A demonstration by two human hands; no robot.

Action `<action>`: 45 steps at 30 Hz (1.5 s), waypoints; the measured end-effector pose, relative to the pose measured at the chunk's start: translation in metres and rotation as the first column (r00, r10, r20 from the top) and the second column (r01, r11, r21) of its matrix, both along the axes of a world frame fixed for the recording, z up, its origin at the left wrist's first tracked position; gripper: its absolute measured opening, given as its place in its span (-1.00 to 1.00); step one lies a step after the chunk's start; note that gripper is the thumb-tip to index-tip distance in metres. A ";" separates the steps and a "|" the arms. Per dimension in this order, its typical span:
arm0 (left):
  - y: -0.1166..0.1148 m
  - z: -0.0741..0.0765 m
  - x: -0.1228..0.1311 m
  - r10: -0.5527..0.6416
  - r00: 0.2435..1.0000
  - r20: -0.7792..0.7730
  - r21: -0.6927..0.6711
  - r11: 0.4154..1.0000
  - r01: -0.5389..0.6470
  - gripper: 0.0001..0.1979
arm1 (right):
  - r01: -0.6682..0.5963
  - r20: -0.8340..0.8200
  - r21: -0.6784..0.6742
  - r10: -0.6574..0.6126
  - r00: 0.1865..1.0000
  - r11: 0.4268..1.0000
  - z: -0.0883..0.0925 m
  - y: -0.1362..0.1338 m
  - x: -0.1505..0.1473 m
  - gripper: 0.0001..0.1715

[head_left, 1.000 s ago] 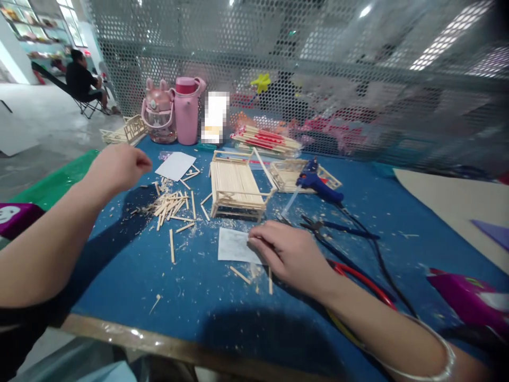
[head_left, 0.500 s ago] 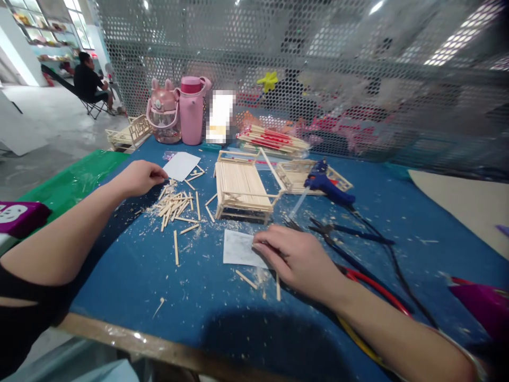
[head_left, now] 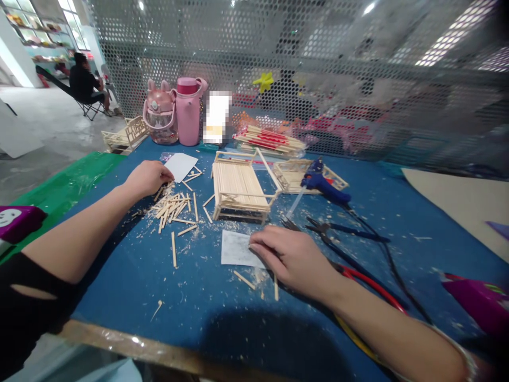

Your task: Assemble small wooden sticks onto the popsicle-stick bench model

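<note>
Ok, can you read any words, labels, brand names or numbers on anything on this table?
None can be read.
Upright pack behind the pink bottle: its face is blurred out.
White paper by the left hand: the paper shows no print.
Paper under the right hand: the sheet looks blank.
Purple item at the left edge: a white figure only, no letters visible.

No legible text, label, brand, number or sign anywhere in view. White card (head_left: 182,165) by the left hand (head_left: 148,178): blank face. White paper (head_left: 237,248) under the right hand (head_left: 292,257) fingertips: blank, dusty. Pink bottle (head_left: 189,111) and rabbit-eared bottle (head_left: 160,112): no readable print. Object (head_left: 216,118) beside the pink bottle is pixelated, nothing to read. Purple item (head_left: 16,220) at far left carries a white face-like mark, no letters. Blue glue gun (head_left: 324,187): no marking made out.
</note>
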State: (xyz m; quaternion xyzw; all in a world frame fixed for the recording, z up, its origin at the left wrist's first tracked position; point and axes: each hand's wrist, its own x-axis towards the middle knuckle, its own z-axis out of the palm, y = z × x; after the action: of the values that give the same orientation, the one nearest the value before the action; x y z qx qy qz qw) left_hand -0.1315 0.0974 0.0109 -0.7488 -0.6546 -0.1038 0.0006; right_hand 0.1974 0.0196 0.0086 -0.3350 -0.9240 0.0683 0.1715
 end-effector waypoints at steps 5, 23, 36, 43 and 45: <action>0.004 0.000 -0.002 0.035 0.999 0.017 -0.027 0.999 -0.035 -0.76 | 0.008 0.004 -0.011 -0.008 1.000 1.000 -0.001 0.000 0.000 -0.76; -0.087 0.031 0.103 -0.289 0.882 0.373 0.043 0.955 0.294 -0.88 | 0.111 0.088 -0.128 -0.100 0.991 0.986 0.001 -0.002 -0.004 -0.80; -0.095 -0.008 0.133 -0.392 0.808 0.441 0.020 0.904 0.427 -0.60 | 0.118 -0.028 -0.161 -0.124 0.992 0.980 0.001 -0.006 -0.005 -0.81; -0.098 -0.009 0.131 -0.374 0.828 0.417 0.007 0.913 0.409 -0.45 | 0.030 -0.029 -0.090 -0.033 0.999 0.995 0.000 -0.004 -0.011 -0.80; -0.098 -0.009 0.132 -0.367 0.834 0.413 0.001 0.916 0.402 -0.41 | 0.017 0.011 -0.069 -0.017 1.000 0.997 0.000 -0.003 -0.014 -0.79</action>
State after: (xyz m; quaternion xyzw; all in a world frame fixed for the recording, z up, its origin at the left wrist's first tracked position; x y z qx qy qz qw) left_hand 0.0001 -0.0009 0.0018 -0.8264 -0.4803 -0.2261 -0.1877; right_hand 0.1832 0.0165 0.0081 -0.3489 -0.9190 0.0971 0.1557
